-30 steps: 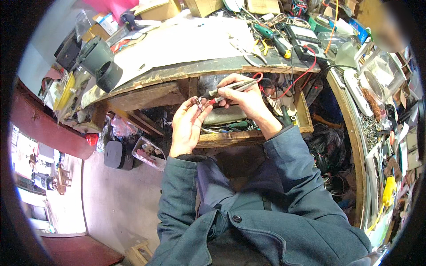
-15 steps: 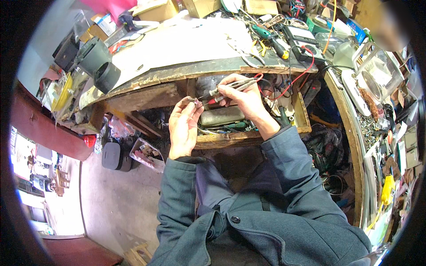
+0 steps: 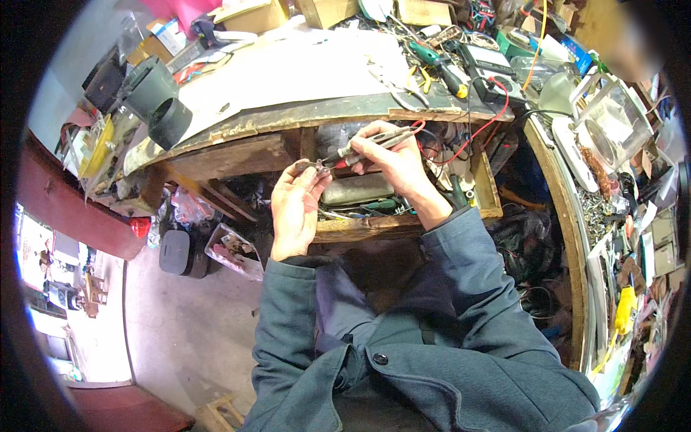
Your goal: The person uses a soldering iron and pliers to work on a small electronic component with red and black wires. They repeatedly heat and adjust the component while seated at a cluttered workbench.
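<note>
My left hand (image 3: 294, 212) holds a small metallic part (image 3: 318, 166) between thumb and fingertips; its exact kind is too small to make out. In my right hand (image 3: 397, 164) are two multimeter test probes (image 3: 393, 137), gripped side by side like chopsticks. Their tips, one dark and one red, point left at the small part, and they appear to touch it. A red lead (image 3: 475, 132) curves from the probes up to a dark multimeter (image 3: 497, 88) on the bench. Both hands are above an open drawer (image 3: 403, 227) of tools and oddments.
Pliers (image 3: 407, 95) and a green-and-black screwdriver (image 3: 452, 78) lie on the bench (image 3: 288, 106), beside a white sheet (image 3: 288, 68). Dark cylindrical containers (image 3: 170, 122) stand at its left end. Clutter covers the right-hand bench. A box of scraps (image 3: 234, 250) sits on the floor.
The probe tips have come in closer to the small part, to the left. The view has shifted slightly; both hands keep their grips.
</note>
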`<state>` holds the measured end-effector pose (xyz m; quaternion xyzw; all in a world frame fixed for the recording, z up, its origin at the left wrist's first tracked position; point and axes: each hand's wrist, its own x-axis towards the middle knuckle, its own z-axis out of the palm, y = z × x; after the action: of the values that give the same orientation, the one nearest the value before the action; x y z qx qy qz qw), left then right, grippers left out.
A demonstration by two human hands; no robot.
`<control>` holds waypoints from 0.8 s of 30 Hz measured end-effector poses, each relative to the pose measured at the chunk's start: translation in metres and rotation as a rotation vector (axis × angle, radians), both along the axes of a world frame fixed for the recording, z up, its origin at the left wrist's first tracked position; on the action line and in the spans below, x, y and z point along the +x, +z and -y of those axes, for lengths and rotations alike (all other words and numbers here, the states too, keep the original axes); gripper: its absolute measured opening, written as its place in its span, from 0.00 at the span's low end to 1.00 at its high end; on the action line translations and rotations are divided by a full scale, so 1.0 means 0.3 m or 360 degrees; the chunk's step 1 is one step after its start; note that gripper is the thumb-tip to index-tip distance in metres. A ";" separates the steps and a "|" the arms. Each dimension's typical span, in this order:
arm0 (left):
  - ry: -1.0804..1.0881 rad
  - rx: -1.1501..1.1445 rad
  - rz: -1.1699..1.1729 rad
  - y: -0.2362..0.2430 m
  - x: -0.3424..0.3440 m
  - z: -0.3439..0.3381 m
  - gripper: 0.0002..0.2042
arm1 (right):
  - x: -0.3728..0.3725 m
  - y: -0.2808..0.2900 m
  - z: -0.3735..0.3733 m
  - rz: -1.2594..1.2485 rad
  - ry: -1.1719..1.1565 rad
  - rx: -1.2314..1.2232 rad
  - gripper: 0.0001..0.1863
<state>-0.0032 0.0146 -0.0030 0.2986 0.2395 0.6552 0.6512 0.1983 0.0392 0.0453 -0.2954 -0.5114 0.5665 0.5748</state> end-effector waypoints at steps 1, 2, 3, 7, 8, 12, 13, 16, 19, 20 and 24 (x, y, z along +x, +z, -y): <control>0.0020 -0.0011 -0.0010 0.001 -0.008 0.001 0.10 | -0.010 -0.003 -0.002 -0.0019 0.0006 0.0010 0.07; 0.0015 -0.0019 -0.0003 -0.001 0.001 -0.005 0.11 | -0.004 -0.003 -0.002 -0.0021 -0.0014 0.0024 0.07; 0.0026 0.0008 -0.0013 0.000 -0.001 -0.003 0.11 | -0.007 0.000 -0.002 0.0013 -0.0023 0.0042 0.07; 0.0048 -0.0034 -0.0039 -0.011 -0.011 -0.009 0.10 | -0.010 -0.012 -0.011 0.0019 0.0005 0.0070 0.07; 0.0062 -0.0025 -0.0048 -0.015 -0.012 -0.011 0.10 | -0.009 -0.014 -0.012 -0.0011 0.0034 0.0051 0.07; 0.0039 -0.0032 -0.0059 -0.003 -0.008 -0.004 0.09 | -0.004 -0.009 -0.009 0.0044 0.0022 0.0044 0.07; 0.0065 -0.0056 -0.0047 0.007 0.003 -0.005 0.11 | 0.001 -0.012 -0.011 0.0063 0.0007 0.0041 0.07; 0.0077 -0.0036 -0.0053 0.002 0.005 -0.011 0.11 | 0.000 -0.015 -0.010 0.0030 -0.0002 0.0058 0.07; 0.0138 -0.0024 -0.0099 -0.008 0.008 -0.018 0.12 | 0.001 -0.010 -0.005 0.0066 -0.0027 0.0074 0.07; 0.0151 -0.0025 -0.0118 -0.011 0.005 -0.017 0.11 | -0.001 -0.009 -0.003 0.0072 -0.0030 0.0107 0.07; 0.0208 -0.0030 -0.0172 -0.007 -0.004 -0.003 0.12 | -0.027 -0.020 -0.003 0.0064 -0.0038 0.0164 0.07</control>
<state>-0.0043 0.0155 -0.0050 0.3111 0.2995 0.6771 0.5959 0.1902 0.0400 0.0395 -0.2827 -0.5479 0.5264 0.5854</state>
